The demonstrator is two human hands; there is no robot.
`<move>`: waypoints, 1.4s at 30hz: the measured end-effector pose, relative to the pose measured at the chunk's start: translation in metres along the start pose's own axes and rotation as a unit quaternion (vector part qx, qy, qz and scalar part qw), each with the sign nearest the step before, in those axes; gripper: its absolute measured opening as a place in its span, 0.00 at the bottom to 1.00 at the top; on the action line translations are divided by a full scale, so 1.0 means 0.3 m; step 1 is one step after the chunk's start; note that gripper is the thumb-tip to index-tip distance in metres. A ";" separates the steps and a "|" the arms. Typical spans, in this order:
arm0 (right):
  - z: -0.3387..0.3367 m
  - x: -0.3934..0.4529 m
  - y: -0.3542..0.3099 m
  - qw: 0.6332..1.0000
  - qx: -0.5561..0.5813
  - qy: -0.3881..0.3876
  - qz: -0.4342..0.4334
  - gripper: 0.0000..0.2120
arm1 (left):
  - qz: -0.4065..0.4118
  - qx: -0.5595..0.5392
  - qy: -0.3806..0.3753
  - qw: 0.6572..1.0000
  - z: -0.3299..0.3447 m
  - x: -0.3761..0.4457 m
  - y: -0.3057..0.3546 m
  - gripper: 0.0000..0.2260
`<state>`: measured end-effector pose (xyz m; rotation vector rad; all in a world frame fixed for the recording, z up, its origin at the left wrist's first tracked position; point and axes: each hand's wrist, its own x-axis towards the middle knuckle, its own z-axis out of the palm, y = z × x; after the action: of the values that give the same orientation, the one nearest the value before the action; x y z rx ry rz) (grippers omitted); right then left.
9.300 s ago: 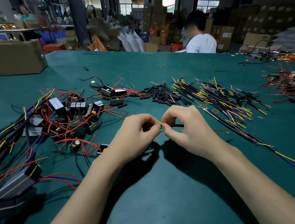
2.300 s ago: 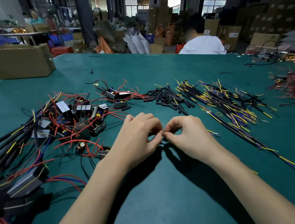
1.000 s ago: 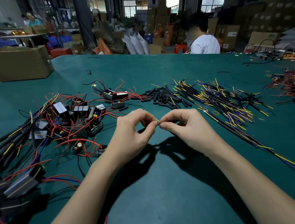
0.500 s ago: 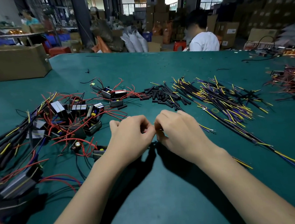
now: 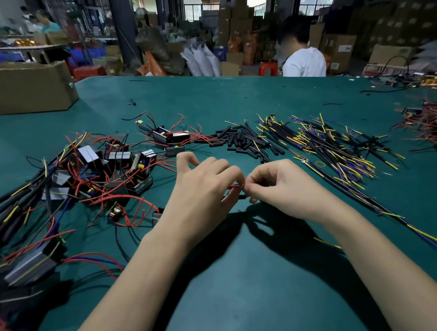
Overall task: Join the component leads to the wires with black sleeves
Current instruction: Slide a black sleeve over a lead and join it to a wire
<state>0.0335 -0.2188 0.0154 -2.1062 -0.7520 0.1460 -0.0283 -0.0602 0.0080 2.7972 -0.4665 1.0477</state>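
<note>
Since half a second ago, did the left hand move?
Yes. The left hand opened upward a little, its forefinger lifting toward the small grey box.

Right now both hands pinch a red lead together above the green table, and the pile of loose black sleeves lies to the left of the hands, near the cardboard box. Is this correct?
Not quite. The head view shows the loose black sleeves beyond the hands and slightly right, far from the cardboard box. The rest holds: left hand and right hand pinch the red lead above the green table.
</note>
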 end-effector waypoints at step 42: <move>0.020 0.003 0.028 0.998 0.002 0.042 -0.044 0.04 | -0.149 -0.146 0.011 0.978 0.024 -0.017 -0.017 0.05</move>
<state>0.0359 -0.2177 0.0053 -2.0576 -0.7917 0.0110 -0.0258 -0.0557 -0.0006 2.4921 -0.1721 0.8662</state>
